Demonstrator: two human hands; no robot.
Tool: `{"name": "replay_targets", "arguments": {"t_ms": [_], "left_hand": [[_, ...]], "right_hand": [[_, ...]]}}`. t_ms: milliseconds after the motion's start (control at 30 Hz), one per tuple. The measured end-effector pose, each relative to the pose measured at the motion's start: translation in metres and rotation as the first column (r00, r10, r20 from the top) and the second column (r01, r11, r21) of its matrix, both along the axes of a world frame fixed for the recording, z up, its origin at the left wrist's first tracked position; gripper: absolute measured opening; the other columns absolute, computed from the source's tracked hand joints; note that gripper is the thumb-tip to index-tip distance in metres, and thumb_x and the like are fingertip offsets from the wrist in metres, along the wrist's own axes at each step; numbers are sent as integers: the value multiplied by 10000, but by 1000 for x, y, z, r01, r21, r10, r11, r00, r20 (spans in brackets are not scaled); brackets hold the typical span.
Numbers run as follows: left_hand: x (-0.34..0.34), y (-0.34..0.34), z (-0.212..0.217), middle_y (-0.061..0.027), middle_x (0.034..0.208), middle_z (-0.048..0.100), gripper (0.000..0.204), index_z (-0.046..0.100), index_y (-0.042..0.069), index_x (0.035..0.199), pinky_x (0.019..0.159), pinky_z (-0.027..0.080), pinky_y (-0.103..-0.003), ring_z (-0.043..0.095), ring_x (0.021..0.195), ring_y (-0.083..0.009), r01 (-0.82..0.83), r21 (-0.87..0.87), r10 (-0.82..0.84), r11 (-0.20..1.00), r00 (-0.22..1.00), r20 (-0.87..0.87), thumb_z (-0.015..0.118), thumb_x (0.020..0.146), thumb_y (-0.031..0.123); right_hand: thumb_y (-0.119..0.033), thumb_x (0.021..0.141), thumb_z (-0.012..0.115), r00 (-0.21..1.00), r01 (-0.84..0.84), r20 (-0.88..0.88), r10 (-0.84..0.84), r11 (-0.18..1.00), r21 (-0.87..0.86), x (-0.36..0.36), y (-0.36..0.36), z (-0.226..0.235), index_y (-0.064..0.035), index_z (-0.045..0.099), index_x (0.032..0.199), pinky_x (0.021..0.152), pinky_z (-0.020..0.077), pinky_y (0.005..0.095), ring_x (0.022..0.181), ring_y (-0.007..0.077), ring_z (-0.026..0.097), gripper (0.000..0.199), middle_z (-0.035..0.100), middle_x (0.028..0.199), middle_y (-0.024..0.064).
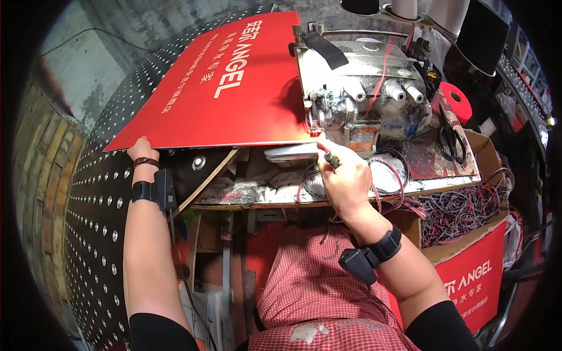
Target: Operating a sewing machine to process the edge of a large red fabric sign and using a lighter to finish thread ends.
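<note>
A large red sheet with white print [175, 99] spans the worktable. Its right near corner lies at the stitching end of a dusty grey sewing machine [374, 70], where red thread runs. My left hand [143, 151] is closed on the sheet's near edge, close to its left corner. Just in front of the machine's foot, my right hand [346, 181] is closed round a short, dark, pen-shaped tool [332, 159] with a reddish end. The tool's exact kind is unclear. The right fingertips are near the sheet's right near corner; whether they touch it I cannot tell.
Black-handled scissors [452, 140] and a red roll [455, 100] lie right of the machine. A cardboard box [487, 153] of tangled thread scraps stands at the right. Loose wires [398, 187] curl along the table's front edge. White cones [448, 13] stand behind.
</note>
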State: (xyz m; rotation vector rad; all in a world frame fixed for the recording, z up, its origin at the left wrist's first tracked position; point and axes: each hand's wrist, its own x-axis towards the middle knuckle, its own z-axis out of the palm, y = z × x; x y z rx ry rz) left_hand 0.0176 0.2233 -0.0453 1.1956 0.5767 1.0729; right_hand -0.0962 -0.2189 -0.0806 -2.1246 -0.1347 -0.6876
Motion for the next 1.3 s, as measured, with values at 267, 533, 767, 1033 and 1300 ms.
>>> {"name": "replay_targets", "arguments": {"t_ms": [267,533,767,1033,1300], "left_hand": [[-73,-39,22,-144,1097,537,346,447,-51,1113,810,475,-349,559,946,-221,98,351,-164,931,973,162,512,778,-109],[-328,-200,8,-152,1245,456,407,370,-7,1252,940,385,-380,460,1125,-259,201,679,-177,707,979,-105,482,862,30],[-353,-21,6,-149,1219,483,488,424,11,1223,911,387,-407,449,1133,-288,700,176,-722,692,664,193,429,903,378],[-320,-92,14,-98,1309,413,691,369,40,1298,972,329,-448,399,1172,-284,36,-355,-20,934,999,49,610,788,439],[-403,-86,23,-101,1383,343,549,315,50,1342,1006,341,-419,412,1190,-271,172,-226,-157,959,984,82,359,919,397]], "right_hand": [[-113,770,608,987,-144,-52,149,985,91,-25,5,6,-100,612,1060,618,476,358,692,303,591,290,601,788,132],[-231,632,656,533,-712,319,784,619,-332,-102,89,81,-10,601,995,589,463,311,689,214,593,428,598,909,90],[-178,779,665,195,-923,-222,955,255,287,-106,36,92,4,632,853,628,472,310,657,228,607,199,609,681,114],[-260,735,690,973,-190,-52,226,906,379,-8,4,46,31,594,1002,724,481,299,804,215,617,406,638,840,150],[-108,675,671,940,-303,-109,322,939,161,-29,16,26,23,553,1119,865,449,298,983,250,595,478,603,1064,182]]}}
